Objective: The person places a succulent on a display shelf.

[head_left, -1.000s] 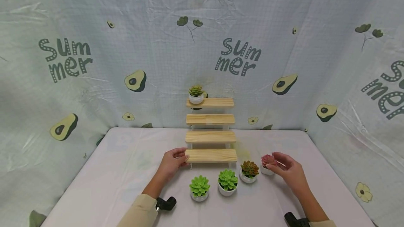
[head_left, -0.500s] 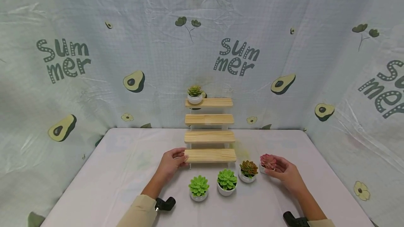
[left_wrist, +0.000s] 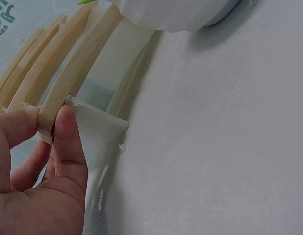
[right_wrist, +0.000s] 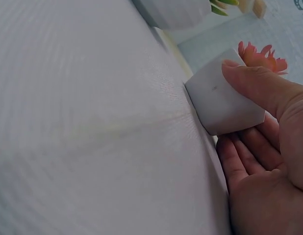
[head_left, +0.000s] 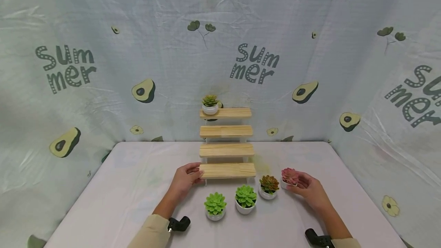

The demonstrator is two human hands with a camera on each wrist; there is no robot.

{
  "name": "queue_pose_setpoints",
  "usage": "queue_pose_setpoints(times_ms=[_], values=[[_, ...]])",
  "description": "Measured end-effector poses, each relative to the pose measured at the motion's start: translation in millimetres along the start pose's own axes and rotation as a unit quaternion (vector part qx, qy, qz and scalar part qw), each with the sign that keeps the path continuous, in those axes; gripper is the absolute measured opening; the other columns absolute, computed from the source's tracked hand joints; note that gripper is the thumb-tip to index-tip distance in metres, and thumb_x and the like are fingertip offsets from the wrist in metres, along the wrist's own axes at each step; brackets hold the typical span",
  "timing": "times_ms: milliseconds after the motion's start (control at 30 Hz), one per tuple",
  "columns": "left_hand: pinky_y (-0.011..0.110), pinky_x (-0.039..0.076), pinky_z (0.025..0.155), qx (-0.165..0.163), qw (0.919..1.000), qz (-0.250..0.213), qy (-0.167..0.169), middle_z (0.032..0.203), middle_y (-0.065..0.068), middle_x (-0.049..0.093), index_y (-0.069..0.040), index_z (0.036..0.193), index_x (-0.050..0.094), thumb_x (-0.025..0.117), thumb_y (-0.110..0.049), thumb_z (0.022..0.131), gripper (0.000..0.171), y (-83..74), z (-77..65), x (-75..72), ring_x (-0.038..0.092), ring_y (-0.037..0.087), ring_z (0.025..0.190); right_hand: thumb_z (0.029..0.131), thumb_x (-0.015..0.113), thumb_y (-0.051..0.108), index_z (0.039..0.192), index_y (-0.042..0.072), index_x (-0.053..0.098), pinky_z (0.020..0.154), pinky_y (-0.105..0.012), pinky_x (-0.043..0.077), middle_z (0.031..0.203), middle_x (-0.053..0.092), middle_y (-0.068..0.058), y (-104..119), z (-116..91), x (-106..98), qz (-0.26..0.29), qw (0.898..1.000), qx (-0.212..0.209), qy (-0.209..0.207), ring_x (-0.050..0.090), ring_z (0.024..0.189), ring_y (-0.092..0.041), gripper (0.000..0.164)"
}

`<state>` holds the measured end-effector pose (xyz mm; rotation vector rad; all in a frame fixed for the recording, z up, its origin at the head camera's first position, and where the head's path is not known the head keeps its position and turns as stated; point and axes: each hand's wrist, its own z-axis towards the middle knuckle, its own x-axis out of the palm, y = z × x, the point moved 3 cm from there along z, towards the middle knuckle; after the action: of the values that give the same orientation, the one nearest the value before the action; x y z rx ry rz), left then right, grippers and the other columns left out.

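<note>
My left hand pinches the left end of the lowest board of a four-tier wooden stepped stand. In the left wrist view, thumb and fingers lie on either side of that board's end, just by the clear side panel. On the right, my right hand holds a pink succulent by its small white pot. The right wrist view has the thumb against one wall of the angular pot, the other fingers around its far side, and the pot's base right at the tabletop.
Left of the held pot stands a reddish-brown succulent. Two bright green succulents, one and another, stand in front of the stand. A green succulent sits on the top tier's left end. A printed curtain hangs behind the table.
My right fingers have gone from the top of the pink succulent down to its pot and now grip it. The left hand keeps its pinch on the board. The head view has shifted slightly.
</note>
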<state>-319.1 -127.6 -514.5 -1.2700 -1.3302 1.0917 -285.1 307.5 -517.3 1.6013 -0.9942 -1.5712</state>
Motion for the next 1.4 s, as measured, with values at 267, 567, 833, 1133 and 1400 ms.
queue_pose_setpoints(times_ms=[267, 567, 833, 1133, 1400], values=[[0.033, 0.06, 0.072, -0.001, 1.0, -0.007, -0.007, 0.102, 0.015, 0.059, 0.001, 0.123, 0.057, 0.066, -0.002, 0.086, 0.039, 2.1, -1.7, -3.6, 0.064, 0.018, 0.081, 0.075, 0.08, 0.027, 0.134, 0.007, 0.048, 0.088, -0.017, 0.052, 0.134, 0.053, -0.013, -0.7, 2.1, 4.8, 0.027, 1.0, 0.004, 0.009, 0.057, 0.114, -0.014, 0.07], [0.032, 0.06, 0.072, -0.004, 0.9999, -0.008, -0.01, 0.102, 0.015, 0.059, 0.002, 0.123, 0.057, 0.065, -0.002, 0.086, 0.038, 1.2, -2.6, -3.0, 0.064, 0.017, 0.081, 0.074, 0.08, 0.027, 0.132, 0.008, 0.049, 0.09, -0.019, 0.052, 0.134, 0.052, -0.012, -2.1, 2.3, 6.1, 0.04, 0.999, 0.009, 0.012, 0.056, 0.115, -0.015, 0.068], [0.03, 0.06, 0.07, 0.006, 0.9998, -0.017, -0.001, 0.099, 0.013, 0.059, 0.004, 0.124, 0.055, 0.066, -0.003, 0.086, 0.04, 2.2, -0.1, 0.2, 0.063, 0.017, 0.079, 0.074, 0.08, 0.029, 0.135, 0.007, 0.047, 0.094, -0.022, 0.05, 0.136, 0.051, -0.014, -1.5, 1.3, 2.1, 0.034, 0.999, 0.014, 0.006, 0.053, 0.122, -0.023, 0.072], [0.031, 0.06, 0.069, 0.01, 0.9998, -0.017, 0.002, 0.098, 0.012, 0.06, 0.005, 0.124, 0.054, 0.066, -0.003, 0.086, 0.041, 1.7, 1.9, 1.0, 0.063, 0.017, 0.079, 0.075, 0.08, 0.031, 0.135, 0.006, 0.046, 0.095, -0.025, 0.05, 0.136, 0.051, -0.016, -1.7, 1.3, 1.3, 0.028, 1.0, 0.011, -0.002, 0.051, 0.124, -0.026, 0.073], [0.032, 0.06, 0.072, 0.002, 0.9999, -0.011, 0.002, 0.102, 0.014, 0.06, 0.002, 0.124, 0.055, 0.066, -0.004, 0.086, 0.04, 2.2, 1.0, -0.1, 0.063, 0.018, 0.081, 0.074, 0.081, 0.03, 0.133, 0.008, 0.048, 0.093, -0.022, 0.051, 0.133, 0.053, -0.013, -4.0, 1.1, 3.0, 0.036, 0.999, 0.006, -0.005, 0.055, 0.119, -0.02, 0.071]])
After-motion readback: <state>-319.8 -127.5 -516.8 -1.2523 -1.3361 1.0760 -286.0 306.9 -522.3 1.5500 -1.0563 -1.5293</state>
